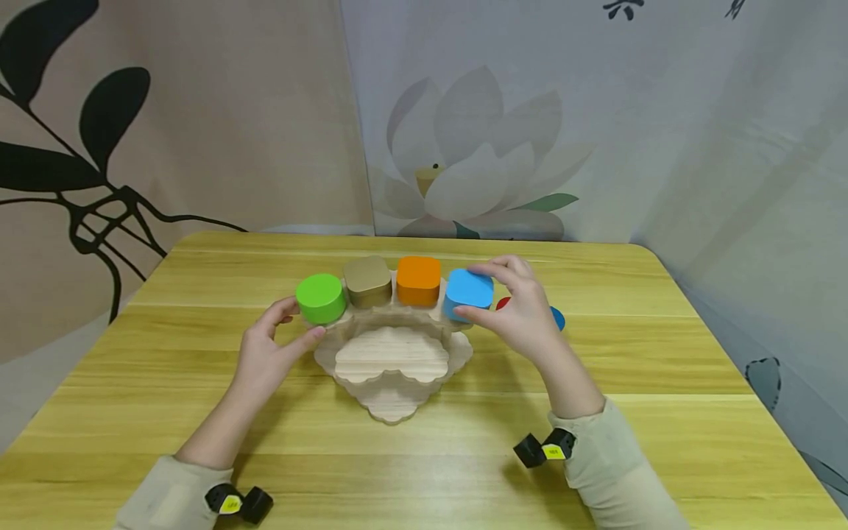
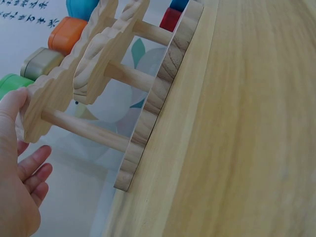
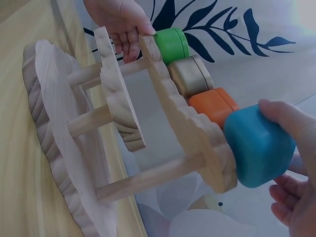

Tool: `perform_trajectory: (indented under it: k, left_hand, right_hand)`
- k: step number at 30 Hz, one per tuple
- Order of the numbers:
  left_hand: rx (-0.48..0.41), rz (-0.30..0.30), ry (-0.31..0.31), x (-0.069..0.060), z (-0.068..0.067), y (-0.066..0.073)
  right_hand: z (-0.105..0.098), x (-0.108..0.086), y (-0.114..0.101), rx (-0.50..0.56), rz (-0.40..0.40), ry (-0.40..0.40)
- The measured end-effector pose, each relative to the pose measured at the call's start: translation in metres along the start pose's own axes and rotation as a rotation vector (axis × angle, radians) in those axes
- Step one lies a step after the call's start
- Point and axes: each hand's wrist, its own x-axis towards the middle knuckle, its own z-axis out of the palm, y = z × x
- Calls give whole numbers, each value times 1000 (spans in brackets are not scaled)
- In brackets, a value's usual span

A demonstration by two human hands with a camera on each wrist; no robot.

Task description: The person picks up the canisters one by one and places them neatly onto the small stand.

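Observation:
A tiered wooden stand (image 1: 391, 355) bears a row of blocks along its top tier: green (image 1: 321, 299), gold (image 1: 367, 283), orange (image 1: 419, 281) and light blue (image 1: 469, 288). My right hand (image 1: 523, 313) pinches the light blue block (image 3: 257, 145) between thumb and fingers at the right end of that tier. At the other end, my left hand (image 1: 265, 353) touches the tier's edge beside the green block (image 3: 171, 45). In the left wrist view a fingertip of the left hand (image 2: 19, 168) rests on the wood, the other fingers loosely bent and away from it.
Behind my right hand, a red piece (image 1: 503, 302) and a darker blue piece (image 1: 559, 318) show in part. Round posts (image 2: 89, 130) join the stand's upper tiers to its base (image 2: 160, 91). The wooden table (image 1: 411, 478) ends at a printed cloth backdrop (image 1: 265, 110).

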Motion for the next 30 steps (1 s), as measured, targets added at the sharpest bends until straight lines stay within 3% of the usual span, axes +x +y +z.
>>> perform_trajectory:
  k: [21,30]
  left_hand:
    - [1,-2,3,1,-1,-1]
    - [-9,9,0,1,-1,0]
  right_hand:
    - [17,2,2,-11,24,8]
    - [9,-2,2,9,12,-2]
